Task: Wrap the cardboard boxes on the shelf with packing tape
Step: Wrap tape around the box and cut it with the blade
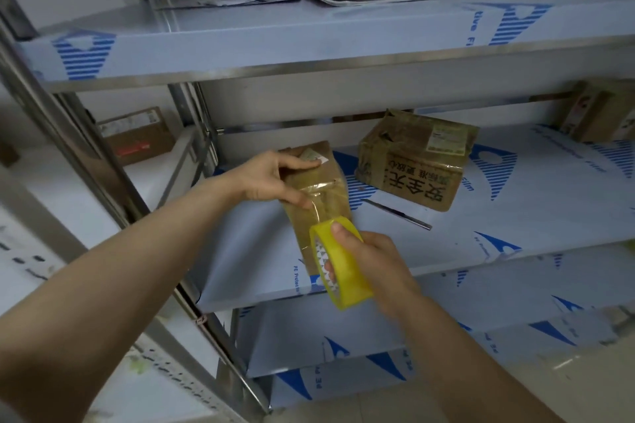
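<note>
While my left hand [271, 177] holds one small box [328, 178] and my right hand [376, 263] grips the tape roll [345, 276], wrapping seems barely begun.

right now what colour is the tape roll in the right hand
Yellow tape roll, gripped by the right hand; head view.

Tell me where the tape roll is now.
Head view, centre: the yellow tape roll is in the right hand, just below the small box the left hand holds at the middle shelf.
</note>
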{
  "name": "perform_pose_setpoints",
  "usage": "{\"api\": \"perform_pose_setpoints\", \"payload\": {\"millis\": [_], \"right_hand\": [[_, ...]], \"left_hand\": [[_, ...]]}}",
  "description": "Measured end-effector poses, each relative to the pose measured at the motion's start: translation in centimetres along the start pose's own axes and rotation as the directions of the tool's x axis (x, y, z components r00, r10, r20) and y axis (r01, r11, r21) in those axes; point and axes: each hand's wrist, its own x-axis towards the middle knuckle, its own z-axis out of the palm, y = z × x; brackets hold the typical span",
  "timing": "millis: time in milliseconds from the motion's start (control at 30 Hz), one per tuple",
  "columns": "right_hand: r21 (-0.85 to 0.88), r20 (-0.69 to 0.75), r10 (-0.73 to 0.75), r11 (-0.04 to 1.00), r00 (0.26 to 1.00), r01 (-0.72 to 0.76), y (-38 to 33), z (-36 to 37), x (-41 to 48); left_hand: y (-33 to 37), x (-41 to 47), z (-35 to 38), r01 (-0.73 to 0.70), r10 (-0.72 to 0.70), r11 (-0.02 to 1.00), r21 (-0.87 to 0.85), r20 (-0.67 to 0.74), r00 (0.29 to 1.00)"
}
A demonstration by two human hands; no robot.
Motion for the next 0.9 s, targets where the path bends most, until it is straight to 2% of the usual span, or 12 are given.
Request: {"api": "perform_pose_setpoints", "payload": {"millis": [67, 200, 300, 367, 433, 500, 567, 600, 700, 800, 900], "right_hand": [[0.023, 0.077, -0.011, 1.0, 0.997, 0.009, -1.9, -0.4, -0.8], [0.043, 0.278, -0.148, 0.989, 0.949, 0.142, -6.1, -0.8, -1.4], [0.03, 0.316, -0.184, 0.983, 0.931, 0.184, -8.3, 0.2, 0.0], [0.037, 0.331, -0.144, 0.99, 0.933, 0.14, -9.2, 1.4, 1.3], [0.046, 0.336, -0.097, 0.995, 0.937, 0.087, -9.9, 2.7, 2.7], [0.064, 0.297, -0.09, 0.995, 0.951, 0.074, -10.4, 4.0, 4.3], [0.076, 0.18, -0.111, 0.992, 0.977, 0.098, -10.6, 4.9, 6.3], [0.05, 0.107, -0.129, 0.991, 0.986, 0.124, -10.5, 5.3, 7.3], [-0.134, -0.016, -0.152, 0.98, 0.988, 0.149, -9.1, 5.6, 9.6], [-0.093, 0.038, -0.071, 0.993, 0.997, 0.075, -7.7, 5.5, 9.9], [-0.11, 0.061, -0.114, 0.987, 0.992, 0.12, -7.3, 5.4, 9.5]], "left_hand": [[0.0, 0.3, -1.4, 0.072, -0.072, 0.995, -0.075, 0.008, 0.997], [-1.3, 0.3, -3.8, 0.218, -0.198, 0.956, -0.197, 0.118, 0.973], [-2.7, 0.0, -4.5, 0.331, -0.275, 0.893, -0.305, 0.211, 0.938], [-3.9, -0.1, -4.6, 0.381, -0.305, 0.853, -0.357, 0.252, 0.918], [-5.4, 0.4, -4.0, 0.416, -0.373, 0.79, -0.45, 0.184, 0.909], [-7.0, 1.9, -2.6, 0.394, -0.478, 0.719, -0.573, 0.004, 0.878], [-7.9, 3.3, -0.9, 0.326, -0.581, 0.649, -0.688, -0.172, 0.795], [-8.2, 4.0, -0.1, 0.287, -0.613, 0.608, -0.74, -0.209, 0.762], [-8.4, 5.6, 1.6, 0.239, -0.645, 0.563, -0.791, -0.24, 0.725], [-8.7, 6.8, 1.8, 0.212, -0.668, 0.561, -0.8, -0.287, 0.687], [-8.5, 7.2, 1.6, 0.227, -0.667, 0.584, -0.779, -0.301, 0.682]]}}
